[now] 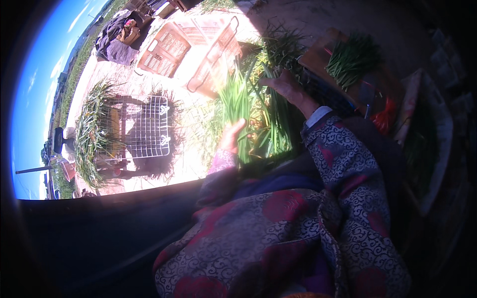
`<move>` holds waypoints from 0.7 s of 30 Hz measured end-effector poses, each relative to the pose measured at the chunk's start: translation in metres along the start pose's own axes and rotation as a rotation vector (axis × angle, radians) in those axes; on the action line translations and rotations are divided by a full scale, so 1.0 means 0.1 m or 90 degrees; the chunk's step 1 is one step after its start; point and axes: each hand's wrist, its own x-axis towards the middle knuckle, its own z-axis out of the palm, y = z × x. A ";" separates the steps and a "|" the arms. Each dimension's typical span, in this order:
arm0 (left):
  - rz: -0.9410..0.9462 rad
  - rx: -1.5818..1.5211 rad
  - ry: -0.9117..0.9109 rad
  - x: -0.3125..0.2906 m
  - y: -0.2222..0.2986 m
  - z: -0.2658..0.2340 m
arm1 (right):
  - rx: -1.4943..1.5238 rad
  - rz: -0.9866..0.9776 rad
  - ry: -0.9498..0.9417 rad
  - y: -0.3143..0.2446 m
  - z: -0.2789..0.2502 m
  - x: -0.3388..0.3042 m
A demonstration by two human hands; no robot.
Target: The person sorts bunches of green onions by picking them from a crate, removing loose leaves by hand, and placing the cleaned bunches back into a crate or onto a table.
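Note:
My left hand is closed around the lower part of a bunch of long flat green leaves, which look like garlic chives. The bunch stands upright in bright sun, its tops fanning out. To the right, my right hand reaches across the loose chives in front of me. Its fingers point left and bend in on some leaves; the fingertips are partly hard to make out. Yellowed leaves are mixed into the pile between the hands.
Pale plastic crates stand ahead on the left. A white wire rack is left, beside a heap of cut leaves. On the right, a tidy chive bundle lies on a brown board, with a red plastic bag and a pale-rimmed container nearby.

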 end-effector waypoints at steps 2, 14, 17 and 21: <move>0.012 0.003 0.027 0.03 0.00 0.01 | -0.033 -0.022 0.020 0.18 -0.05 0.13; 0.058 -0.005 0.048 0.10 0.11 -0.23 | -0.047 -0.172 0.119 0.47 -0.71 0.33; 0.010 0.031 0.031 -0.03 0.01 -0.11 | 0.076 0.021 -0.043 -0.16 -0.01 -0.03; 0.043 0.066 -0.025 0.08 -0.15 -0.06 | -0.059 -0.053 -0.065 -0.12 0.15 -0.09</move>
